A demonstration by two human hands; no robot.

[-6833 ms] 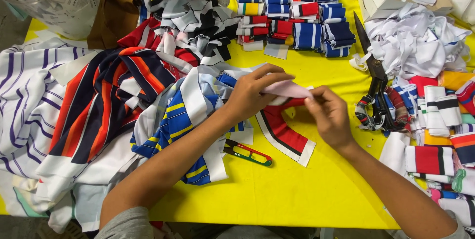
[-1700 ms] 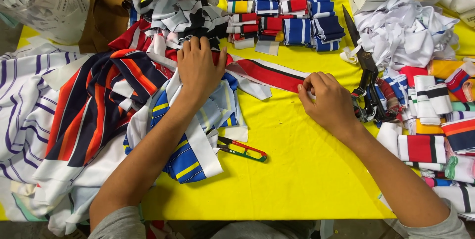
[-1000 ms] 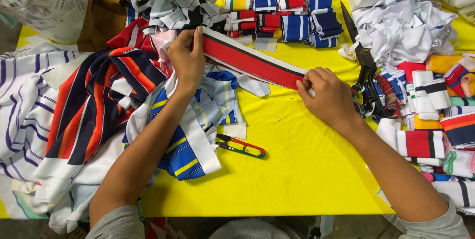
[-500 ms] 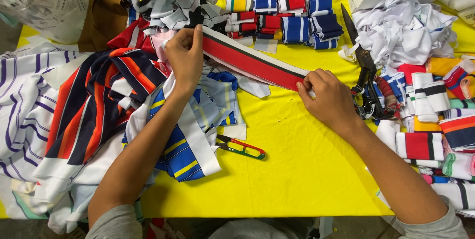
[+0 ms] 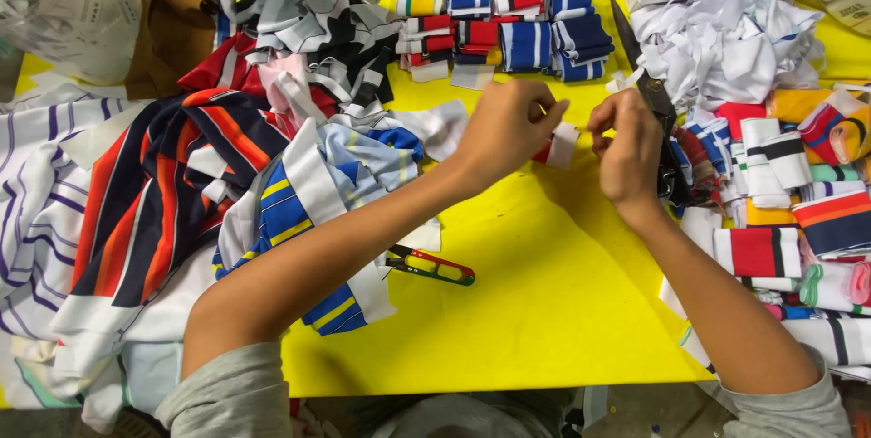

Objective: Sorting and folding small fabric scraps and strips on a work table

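Note:
My left hand (image 5: 508, 125) and my right hand (image 5: 628, 150) are close together above the yellow table (image 5: 544, 302), both pinching a folded strip of red, white and navy ribbed fabric (image 5: 557, 146). Only a short folded end of the strip shows between the fingers. A small pair of red-handled thread snips (image 5: 434, 266) lies on the table below my left forearm.
A heap of striped fabric pieces (image 5: 163, 193) covers the left side. Folded blue and red strips (image 5: 508, 12) are stacked at the back. White scraps (image 5: 726, 48) and large black scissors (image 5: 658, 111) lie at the right, with rolled strips (image 5: 798, 211) beside them.
The long strip was stretched out between my hands. Now my left hand has swung right to meet my right hand, and the strip is folded up short.

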